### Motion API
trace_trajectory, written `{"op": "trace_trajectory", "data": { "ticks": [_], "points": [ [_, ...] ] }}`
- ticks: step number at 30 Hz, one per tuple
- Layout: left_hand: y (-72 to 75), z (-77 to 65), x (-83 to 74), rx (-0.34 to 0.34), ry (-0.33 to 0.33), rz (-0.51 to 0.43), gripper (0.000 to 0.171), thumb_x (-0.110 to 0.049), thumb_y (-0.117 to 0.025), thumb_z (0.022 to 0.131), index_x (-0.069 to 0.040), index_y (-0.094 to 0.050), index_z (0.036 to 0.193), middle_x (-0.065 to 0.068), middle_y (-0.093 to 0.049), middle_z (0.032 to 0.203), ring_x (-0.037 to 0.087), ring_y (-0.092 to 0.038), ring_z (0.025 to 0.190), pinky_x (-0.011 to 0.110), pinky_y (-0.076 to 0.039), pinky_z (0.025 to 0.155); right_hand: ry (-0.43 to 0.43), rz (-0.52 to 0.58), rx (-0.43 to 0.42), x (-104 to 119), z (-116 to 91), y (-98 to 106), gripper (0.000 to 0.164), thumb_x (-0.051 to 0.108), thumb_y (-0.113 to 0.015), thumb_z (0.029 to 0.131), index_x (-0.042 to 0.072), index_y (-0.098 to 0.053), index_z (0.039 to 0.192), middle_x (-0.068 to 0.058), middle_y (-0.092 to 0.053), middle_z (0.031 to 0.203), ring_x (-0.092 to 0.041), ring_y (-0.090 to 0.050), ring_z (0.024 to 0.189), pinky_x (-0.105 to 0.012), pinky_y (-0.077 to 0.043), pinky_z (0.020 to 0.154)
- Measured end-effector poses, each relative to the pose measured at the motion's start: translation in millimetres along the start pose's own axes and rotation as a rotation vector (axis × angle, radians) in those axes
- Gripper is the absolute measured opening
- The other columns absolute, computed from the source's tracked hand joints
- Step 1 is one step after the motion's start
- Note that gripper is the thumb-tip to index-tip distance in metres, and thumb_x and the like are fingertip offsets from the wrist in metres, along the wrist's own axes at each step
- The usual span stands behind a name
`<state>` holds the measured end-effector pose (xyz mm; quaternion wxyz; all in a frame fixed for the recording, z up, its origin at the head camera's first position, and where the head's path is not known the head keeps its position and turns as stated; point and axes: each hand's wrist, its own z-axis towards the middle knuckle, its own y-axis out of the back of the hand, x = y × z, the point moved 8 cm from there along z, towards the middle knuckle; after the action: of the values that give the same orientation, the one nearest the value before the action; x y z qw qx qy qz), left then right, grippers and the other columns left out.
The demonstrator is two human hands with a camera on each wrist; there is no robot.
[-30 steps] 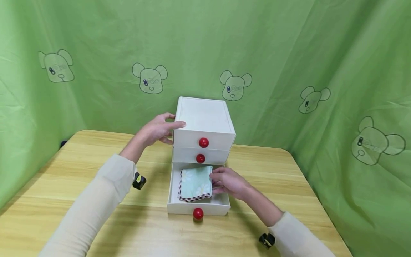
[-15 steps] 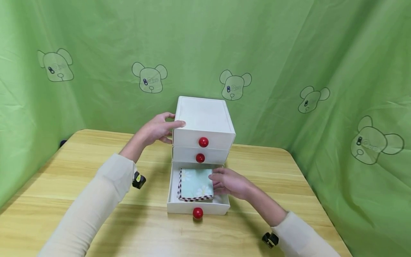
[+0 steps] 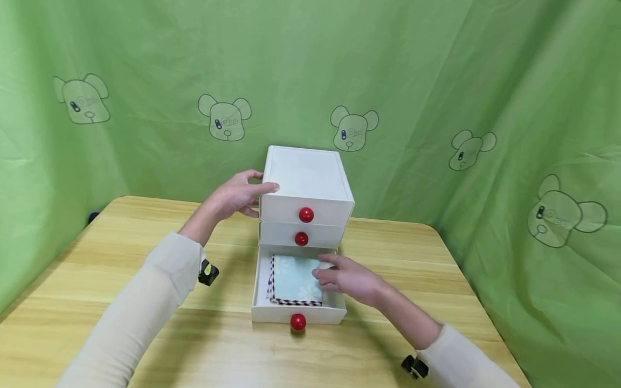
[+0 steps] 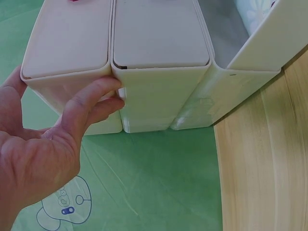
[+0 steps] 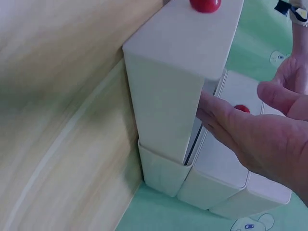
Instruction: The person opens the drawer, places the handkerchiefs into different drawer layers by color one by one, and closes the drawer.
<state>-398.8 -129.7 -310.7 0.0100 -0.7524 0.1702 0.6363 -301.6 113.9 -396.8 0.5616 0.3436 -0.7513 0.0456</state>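
Observation:
A white three-drawer cabinet [image 3: 308, 172] with red knobs stands on the table, its bottom drawer [image 3: 299, 314] pulled out. Folded inside that drawer lies a pale green handkerchief [image 3: 295, 277] with daisies and a dark checked edge. My left hand [image 3: 234, 195] holds the cabinet's upper left edge, thumb over the top; in the left wrist view its fingers [image 4: 103, 86] press against the side wall. Over the drawer's right side, my right hand [image 3: 351, 278] has its fingers extended by the handkerchief's right edge. In the right wrist view the drawer wall hides the fingertips.
The two upper drawers, with a top knob [image 3: 306, 214] and a middle knob [image 3: 301, 238], are pushed in. A wooden table [image 3: 213, 334] surrounds the cabinet. Green curtain [image 3: 407, 70] with bear-head drawings hangs behind and at both sides.
The handkerchief has settled flatter in the drawer. My right hand's fingers have loosened from its right edge, and the right forearm has shifted slightly rightward. The left hand keeps its place.

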Motion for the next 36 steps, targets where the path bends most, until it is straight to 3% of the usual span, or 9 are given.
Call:
{"op": "trace_trajectory", "data": {
  "ticks": [9,16,22,36],
  "points": [
    [0.9,-0.7,0.3,0.003,0.0,0.001,0.084,-0.035,-0.069,0.097,-0.009,-0.02,0.16,0.023,-0.057,0.138,0.045,-0.055,0.131,0.04,-0.065,0.086,0.109,0.08,0.015,12.9,-12.0,-9.6,0.053,0.028,-0.061,0.102,-0.007,-0.052,0.141,-0.027,-0.061,0.132,-0.036,-0.063,0.122,-0.04,-0.055,0.108],
    [0.6,0.4,0.6,0.003,-0.004,0.008,0.084,-0.035,-0.068,0.098,-0.008,-0.019,0.161,0.024,-0.055,0.141,0.046,-0.054,0.132,0.041,-0.065,0.087,0.141,0.141,0.107,15.4,-24.3,-26.9,0.039,0.021,-0.059,0.102,-0.012,-0.062,0.122,-0.029,-0.069,0.111,-0.037,-0.071,0.103,-0.041,-0.062,0.095],
    [0.3,0.5,1.6,0.004,-0.004,0.015,0.085,-0.036,-0.068,0.098,-0.008,-0.018,0.161,0.024,-0.055,0.141,0.046,-0.054,0.132,0.041,-0.065,0.088,0.108,0.156,0.177,7.1,-30.3,-41.4,0.04,0.022,-0.06,0.101,-0.014,-0.063,0.119,-0.03,-0.071,0.108,-0.037,-0.072,0.098,-0.043,-0.065,0.089],
    [-0.5,0.0,1.4,0.005,0.0,0.01,0.086,-0.036,-0.069,0.097,-0.008,-0.018,0.161,0.024,-0.054,0.141,0.046,-0.054,0.132,0.041,-0.065,0.088,-0.052,0.132,0.284,-34.2,-35.4,-77.7,0.038,0.025,-0.061,0.099,-0.012,-0.069,0.098,-0.018,-0.072,0.075,-0.022,-0.071,0.059,-0.046,-0.067,0.064]
  ]
}}
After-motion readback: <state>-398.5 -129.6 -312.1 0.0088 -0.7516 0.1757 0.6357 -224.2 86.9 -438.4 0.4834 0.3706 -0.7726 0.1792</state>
